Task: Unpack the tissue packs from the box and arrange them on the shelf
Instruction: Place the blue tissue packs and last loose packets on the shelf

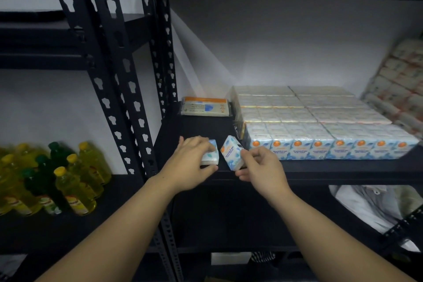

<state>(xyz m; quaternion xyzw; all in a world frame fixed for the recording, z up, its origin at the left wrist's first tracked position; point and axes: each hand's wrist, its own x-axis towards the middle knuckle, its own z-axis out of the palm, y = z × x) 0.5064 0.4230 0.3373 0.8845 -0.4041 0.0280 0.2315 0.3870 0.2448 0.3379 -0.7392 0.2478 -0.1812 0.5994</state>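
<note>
**Both grips on single tissue packs at the shelf's front edge**

Grip, left: my left hand (191, 162) curls over a small tissue pack (210, 155) from above, fingers across its top and thumb beneath its near edge; the pack lies low at the front of the black shelf (196, 126). Grip, right: my right hand (263, 167) pinches a second tissue pack (231, 152) by its lower right corner between thumb and fingertips. This pack is tilted, its printed face with the orange dot and blue pattern turned toward me, just beside the first pack; whether the two touch cannot be told.

Immediately right of the tilted pack stands a wrapped block of tissue packs (320, 126), several rows deep, its front row showing the same orange dot and blue print along the shelf's edge. Whether the tilted pack touches the block cannot be told. At the back left of the same shelf lies a flat tissue packet (206, 106) with an orange band, well apart from my hands. At far right, a blurred bundle of packs (402, 80) leans against the wall.

On the neighbouring lower shelf to the left stand yellow bottles (75, 185) with yellow and green caps. Below right, pale bagged goods (370, 204) sit on a lower level.
</note>
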